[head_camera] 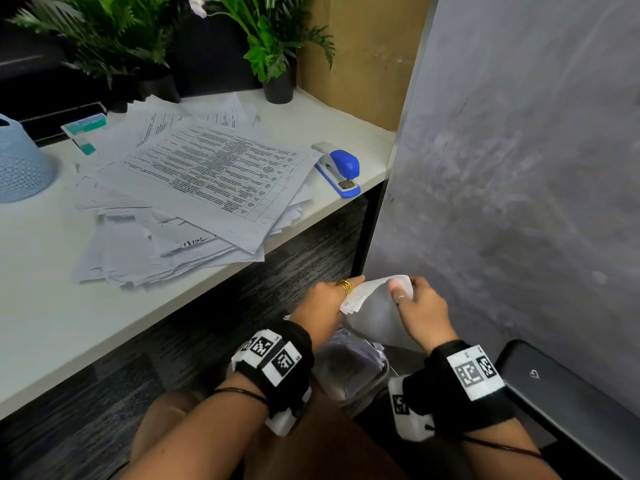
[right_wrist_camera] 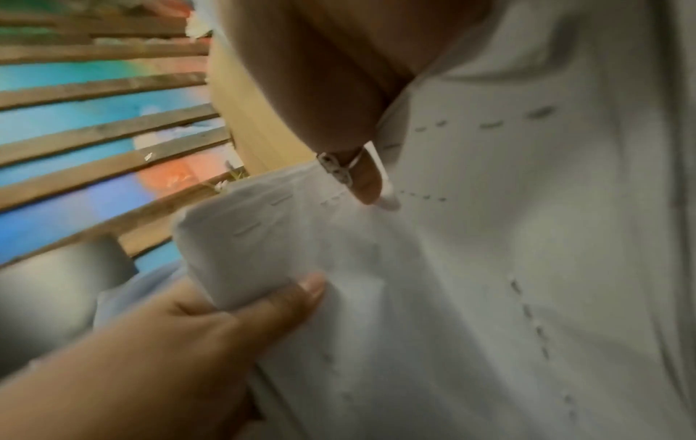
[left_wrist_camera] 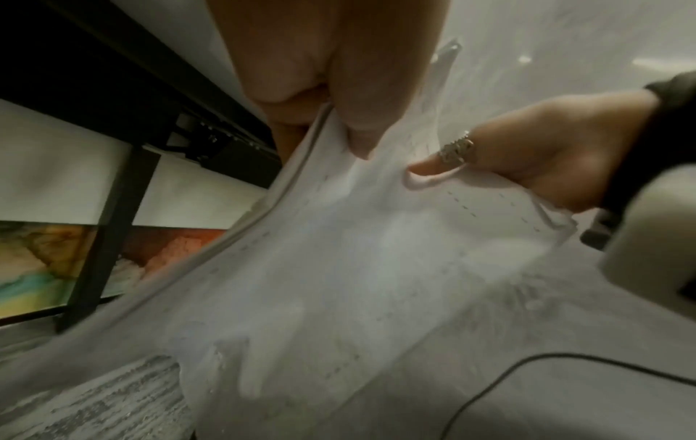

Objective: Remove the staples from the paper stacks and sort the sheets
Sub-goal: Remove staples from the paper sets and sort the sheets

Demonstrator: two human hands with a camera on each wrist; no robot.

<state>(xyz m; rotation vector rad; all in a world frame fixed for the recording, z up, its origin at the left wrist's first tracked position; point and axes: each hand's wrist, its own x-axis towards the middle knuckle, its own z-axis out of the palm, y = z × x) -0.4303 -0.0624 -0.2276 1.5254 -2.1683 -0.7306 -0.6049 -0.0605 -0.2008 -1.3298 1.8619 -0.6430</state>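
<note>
Below the desk edge I hold a bent stack of white sheets [head_camera: 375,306] between both hands. My left hand [head_camera: 337,294] pinches its left edge, thumb on top, as the left wrist view shows [left_wrist_camera: 357,140]. The right hand [head_camera: 403,294], wearing a ring, grips the right side with fingers curled over the paper [right_wrist_camera: 361,184]. In the right wrist view my left thumb [right_wrist_camera: 301,293] presses on a folded corner of the stack [right_wrist_camera: 489,238]. I cannot make out a staple. A loose pile of printed sheets [head_camera: 194,188] lies on the white desk [head_camera: 41,306].
A blue stapler [head_camera: 341,171] sits near the desk's right edge. Under my hands stands a lined bin [head_camera: 349,370] holding paper. A grey partition [head_camera: 519,168] closes the right side and a black chair [head_camera: 571,410] stands at lower right. A blue basket [head_camera: 20,161] and potted plants [head_camera: 273,46] stand on the desk.
</note>
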